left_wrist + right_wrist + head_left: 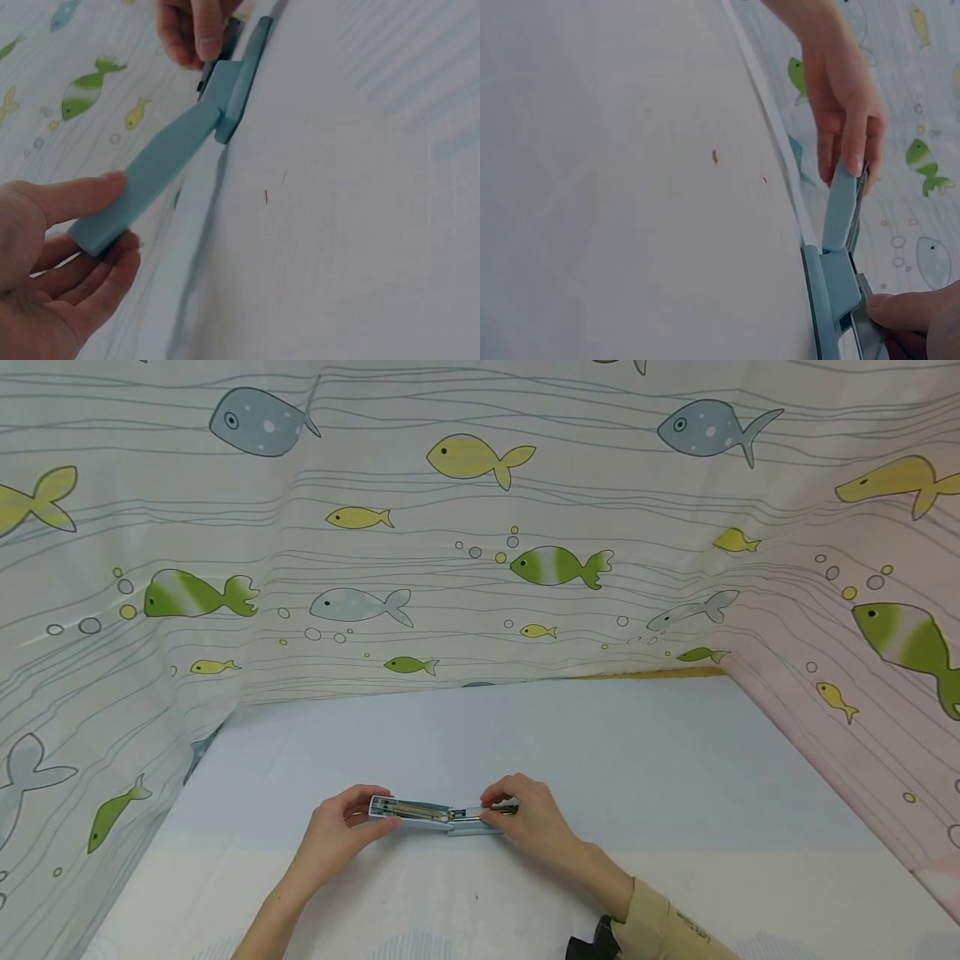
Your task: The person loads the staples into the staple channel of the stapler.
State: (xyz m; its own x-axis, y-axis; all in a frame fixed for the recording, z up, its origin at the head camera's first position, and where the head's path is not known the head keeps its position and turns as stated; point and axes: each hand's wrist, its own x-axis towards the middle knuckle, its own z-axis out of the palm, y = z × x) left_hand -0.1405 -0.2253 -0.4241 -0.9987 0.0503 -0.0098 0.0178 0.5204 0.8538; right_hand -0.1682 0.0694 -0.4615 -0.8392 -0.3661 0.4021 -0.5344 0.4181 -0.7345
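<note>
A light blue stapler [420, 814] is swung wide open above the white table, its metal insides showing in the head view. My left hand [337, 831] grips the raised top cover [157, 172] at its far end, thumb on one side and fingers on the other. At the other end, my right hand [536, 818] pinches a thin metal rail [866, 322] between thumb and fingers, beside the stapler's base [821, 300]. Whether the rail is loose from the base cannot be told. The right fingertips are partly hidden in the right wrist view.
The table [480, 735] has a pale cover, with small brown specks [266, 196] near the stapler. Fish-printed cloth [465, 543] hangs at the back and both sides. A black object [594, 941] sits by the right sleeve [667, 918].
</note>
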